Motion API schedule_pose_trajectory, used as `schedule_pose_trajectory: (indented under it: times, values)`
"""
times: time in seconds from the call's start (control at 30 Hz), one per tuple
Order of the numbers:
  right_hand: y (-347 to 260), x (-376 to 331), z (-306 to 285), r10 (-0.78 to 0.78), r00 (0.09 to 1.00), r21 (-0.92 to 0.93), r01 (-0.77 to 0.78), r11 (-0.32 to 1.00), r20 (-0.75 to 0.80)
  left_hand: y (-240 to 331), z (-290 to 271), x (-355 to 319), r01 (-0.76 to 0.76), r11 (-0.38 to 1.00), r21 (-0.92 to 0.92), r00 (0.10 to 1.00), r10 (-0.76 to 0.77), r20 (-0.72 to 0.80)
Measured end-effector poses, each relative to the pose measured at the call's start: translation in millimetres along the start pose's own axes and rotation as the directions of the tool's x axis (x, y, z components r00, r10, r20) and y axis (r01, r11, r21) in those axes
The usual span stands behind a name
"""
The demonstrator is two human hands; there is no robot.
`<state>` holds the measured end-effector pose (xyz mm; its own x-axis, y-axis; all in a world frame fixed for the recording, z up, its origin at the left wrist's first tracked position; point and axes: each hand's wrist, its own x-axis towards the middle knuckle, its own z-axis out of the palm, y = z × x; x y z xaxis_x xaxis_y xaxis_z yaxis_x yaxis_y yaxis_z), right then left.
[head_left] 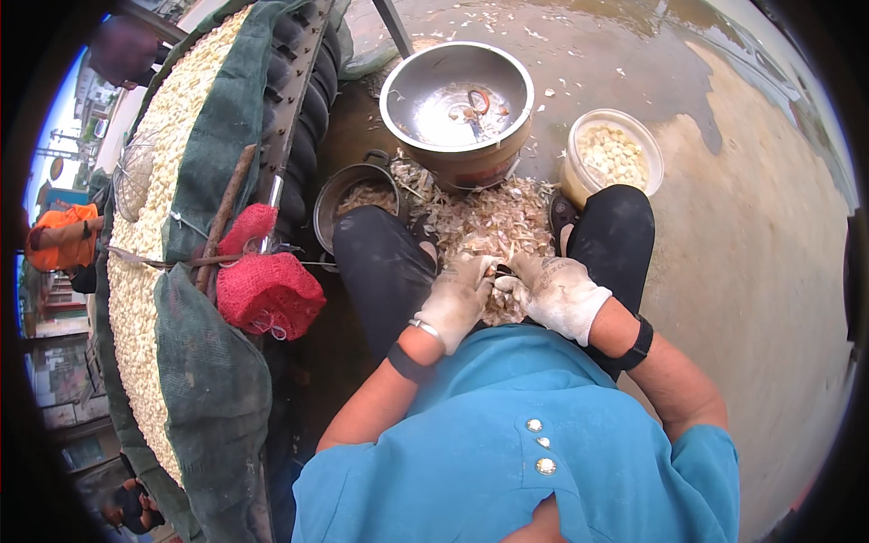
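Observation:
My left hand [458,297] and my right hand [559,291], both in white work gloves, meet in front of my lap with their fingers closed. A small dark thing [503,270] shows between the fingertips, too small to name; the fingers hide whatever else they hold. Below and beyond them lies a heap of papery garlic skins [493,217]. Past the heap stands a steel basin [412,120] with a red-rimmed loop and some scraps in it. To the right, a round plastic tub [577,172] holds peeled pale cloves [614,156].
A dark metal pot [323,215] with skins inside stands by my left knee. Further left, a long green-cloth-lined trough [213,362] is full of pale cloves [136,344]. A red mesh bag [270,294] and a wooden stick [226,204] hang at its side. Other people are beyond it.

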<state>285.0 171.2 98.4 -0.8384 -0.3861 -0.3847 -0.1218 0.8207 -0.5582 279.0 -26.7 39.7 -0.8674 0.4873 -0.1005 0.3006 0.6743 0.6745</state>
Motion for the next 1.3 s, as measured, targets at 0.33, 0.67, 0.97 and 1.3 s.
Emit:
schedule_pose_trajectory:
  times: [0.33, 0.67, 0.97, 1.3]
  values:
    - [5, 5, 15, -0.033, 0.999, -0.118, 0.029, 0.993, -0.037, 3, 4, 2, 0.108, 0.992, 0.062, 0.99, -0.113, 0.083]
    - [6, 11, 10, 0.081, 0.997, -0.126, -0.079, 0.989, 0.012, 4, -9, -7, -0.016, 0.985, -0.169, 0.998, 0.026, 0.055]
    - [32, 8, 28, 0.018, 0.997, 0.151, -0.03, 0.988, 0.076, -28, 6, -8, 0.012, 0.854, -0.52, 0.998, 0.021, 0.059]
    - [11, 12, 12, 0.042, 0.999, 0.529, -0.044, 0.847, 0.015, -8, 7, -1, 0.012, 0.829, -0.56, 0.993, 0.055, 0.102]
